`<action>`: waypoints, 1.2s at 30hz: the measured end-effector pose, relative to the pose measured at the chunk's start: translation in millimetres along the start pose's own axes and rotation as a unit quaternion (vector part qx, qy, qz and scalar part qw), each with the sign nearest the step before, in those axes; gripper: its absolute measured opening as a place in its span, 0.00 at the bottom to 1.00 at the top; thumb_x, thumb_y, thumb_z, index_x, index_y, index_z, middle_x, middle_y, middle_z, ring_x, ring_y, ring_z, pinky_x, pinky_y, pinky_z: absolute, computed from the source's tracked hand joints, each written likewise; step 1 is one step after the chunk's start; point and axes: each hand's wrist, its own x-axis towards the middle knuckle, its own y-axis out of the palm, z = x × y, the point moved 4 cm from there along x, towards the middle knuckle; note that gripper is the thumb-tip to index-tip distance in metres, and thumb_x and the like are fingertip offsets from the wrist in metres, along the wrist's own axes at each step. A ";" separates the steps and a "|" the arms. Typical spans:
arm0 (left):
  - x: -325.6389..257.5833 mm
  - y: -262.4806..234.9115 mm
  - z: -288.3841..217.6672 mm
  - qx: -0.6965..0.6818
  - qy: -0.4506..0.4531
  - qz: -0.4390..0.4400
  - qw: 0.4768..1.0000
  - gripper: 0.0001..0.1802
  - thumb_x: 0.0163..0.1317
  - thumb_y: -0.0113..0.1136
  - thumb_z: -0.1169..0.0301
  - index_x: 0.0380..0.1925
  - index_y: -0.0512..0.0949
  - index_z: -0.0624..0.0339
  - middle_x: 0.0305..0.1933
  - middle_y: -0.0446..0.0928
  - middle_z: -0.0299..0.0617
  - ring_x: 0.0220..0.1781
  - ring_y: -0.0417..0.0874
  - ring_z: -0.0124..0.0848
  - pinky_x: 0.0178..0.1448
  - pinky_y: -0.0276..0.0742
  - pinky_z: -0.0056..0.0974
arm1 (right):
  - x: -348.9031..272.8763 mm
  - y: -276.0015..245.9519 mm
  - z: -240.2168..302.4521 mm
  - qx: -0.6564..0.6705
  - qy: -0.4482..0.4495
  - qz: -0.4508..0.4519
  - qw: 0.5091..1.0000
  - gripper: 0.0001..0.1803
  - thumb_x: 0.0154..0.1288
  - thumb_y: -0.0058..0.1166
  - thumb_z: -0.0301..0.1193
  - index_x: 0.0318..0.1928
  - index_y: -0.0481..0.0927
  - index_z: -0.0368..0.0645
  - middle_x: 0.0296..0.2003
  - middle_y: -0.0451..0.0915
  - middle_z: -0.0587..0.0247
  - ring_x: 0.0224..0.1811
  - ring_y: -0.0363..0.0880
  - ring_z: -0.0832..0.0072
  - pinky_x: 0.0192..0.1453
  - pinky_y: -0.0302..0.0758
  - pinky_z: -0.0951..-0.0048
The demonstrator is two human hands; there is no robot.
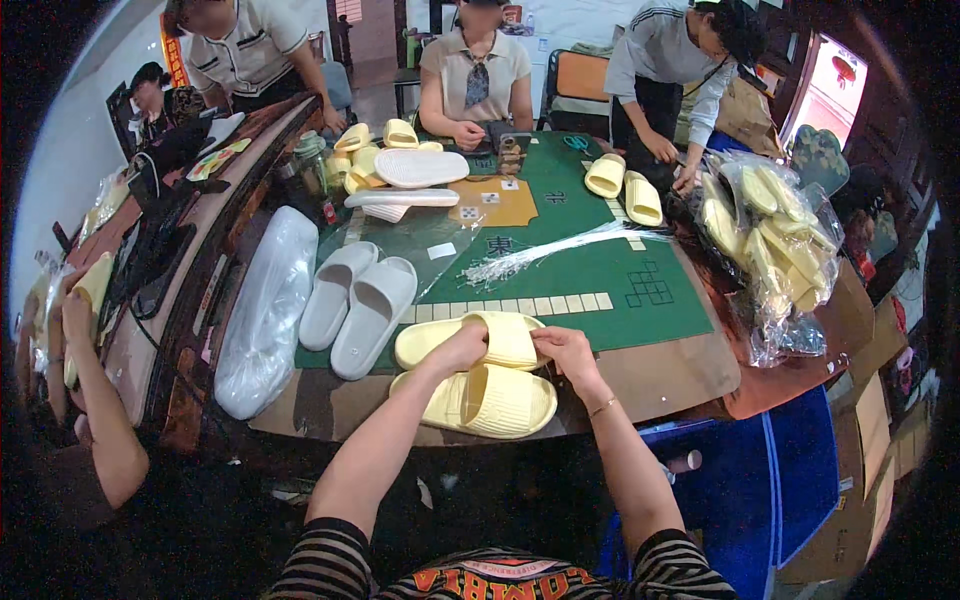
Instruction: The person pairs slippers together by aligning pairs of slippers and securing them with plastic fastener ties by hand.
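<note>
Two pale yellow slippers (498, 402) lie side by side at the table's near edge, both on their soles with toes to the right. My left hand (462, 347) grips the far slipper (425, 345) at the opening of its ribbed strap, its fingertips partly hidden there. At the toe end of that same slipper, my right hand (566, 352) pinches the strap's edge. The nearer slipper lies just below, between my forearms, with neither hand holding it. To the left rests a pair of grey slippers (372, 312).
A plastic-wrapped bundle (268, 315) lies left. White ties (540, 250) cross the green mat (655, 330). White slippers (420, 168) and yellow ones are piled at far left. Bagged yellow slippers (775, 235) stand right, near another yellow pair (642, 198). Several people work around the table.
</note>
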 end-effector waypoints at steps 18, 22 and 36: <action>-21.5 -1.8 -58.3 0.123 -0.040 -0.086 0.988 0.16 0.61 0.40 0.79 0.44 0.75 0.75 0.48 0.78 0.52 0.46 0.78 0.37 0.52 0.73 0.40 | 19.2 -1.4 1.0 -0.096 -0.035 0.055 0.993 0.13 0.56 0.55 0.27 0.43 0.82 0.38 0.23 0.81 0.66 0.24 0.78 0.83 0.31 0.75 0.79; -20.8 1.5 -46.7 0.064 -0.040 -0.103 0.992 0.15 0.58 0.45 0.80 0.43 0.76 0.74 0.46 0.79 0.54 0.46 0.79 0.37 0.52 0.74 0.42 | 27.3 -4.4 -10.8 -0.148 -0.045 0.042 0.987 0.10 0.55 0.57 0.30 0.38 0.82 0.41 0.22 0.81 0.67 0.26 0.79 0.82 0.32 0.74 0.77; -17.7 -11.3 -36.8 0.147 0.143 -0.147 0.968 0.15 0.47 0.53 0.81 0.39 0.79 0.68 0.39 0.79 0.59 0.42 0.81 0.46 0.49 0.74 0.41 | 3.0 -54.3 -7.8 0.254 0.009 -0.211 0.944 0.11 0.64 0.47 0.35 0.29 0.73 0.42 0.21 0.73 0.67 0.14 0.62 0.85 0.15 0.56 0.81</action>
